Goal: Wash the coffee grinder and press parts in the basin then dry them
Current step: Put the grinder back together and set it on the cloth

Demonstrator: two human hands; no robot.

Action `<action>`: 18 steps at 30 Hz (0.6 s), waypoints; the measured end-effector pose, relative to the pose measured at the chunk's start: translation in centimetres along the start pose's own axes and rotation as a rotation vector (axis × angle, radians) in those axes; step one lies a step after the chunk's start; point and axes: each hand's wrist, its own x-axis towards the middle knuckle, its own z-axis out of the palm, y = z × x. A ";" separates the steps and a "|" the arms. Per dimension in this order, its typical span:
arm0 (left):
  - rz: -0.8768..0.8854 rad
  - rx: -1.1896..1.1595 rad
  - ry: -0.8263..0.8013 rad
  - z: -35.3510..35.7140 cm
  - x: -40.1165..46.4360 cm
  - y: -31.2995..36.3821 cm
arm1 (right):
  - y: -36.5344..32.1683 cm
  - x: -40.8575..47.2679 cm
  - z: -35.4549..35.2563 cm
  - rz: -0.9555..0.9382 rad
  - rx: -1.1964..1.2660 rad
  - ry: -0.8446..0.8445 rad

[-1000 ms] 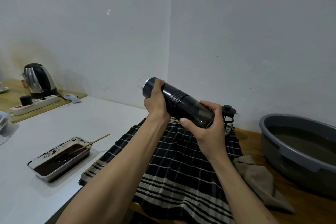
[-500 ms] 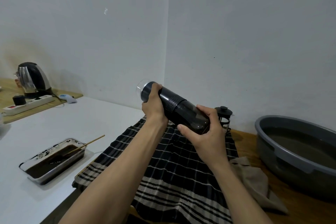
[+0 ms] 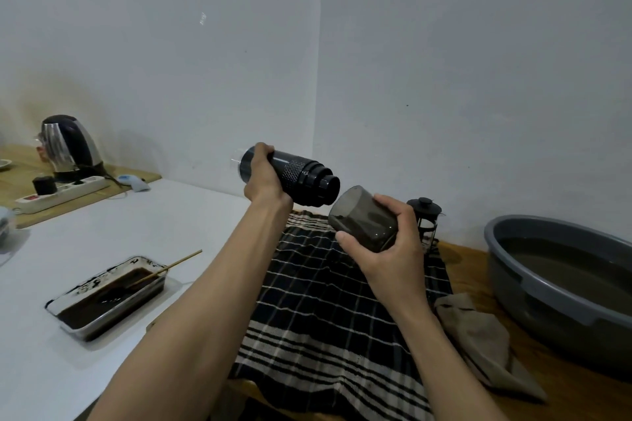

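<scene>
My left hand (image 3: 261,178) grips the black coffee grinder body (image 3: 301,178), held sideways above the checked cloth (image 3: 321,311). Its smoky translucent grounds cup (image 3: 362,219) is off the body and sits in my right hand (image 3: 390,243), a small gap below and to the right of the grinder's open end. A small French press (image 3: 425,220) with a black lid stands behind my right hand, partly hidden by it. The grey basin (image 3: 519,287) with murky water sits at the right on the wooden counter.
A beige rag (image 3: 478,331) lies between the cloth and the basin. On the white table at left rests a metal tray (image 3: 102,301) of dark liquid with a wooden stick. A kettle (image 3: 70,143) and power strip (image 3: 65,190) stand far left.
The grinder was one piece held by both hands. Now the grounds cup has come off the body, and my right hand holds it apart, lower right.
</scene>
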 end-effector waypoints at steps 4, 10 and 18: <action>-0.011 0.024 -0.013 -0.4 -0.2 -0.6 | -0.5 0.2 1.6 -0.003 0.001 0.008; 0.040 0.159 -0.086 -0.1 -0.2 -2.1 | -0.8 0.8 2.4 0.035 0.075 -0.008; 0.055 0.105 -0.170 0.5 -0.4 -3.3 | -0.9 0.9 1.9 0.009 0.107 0.069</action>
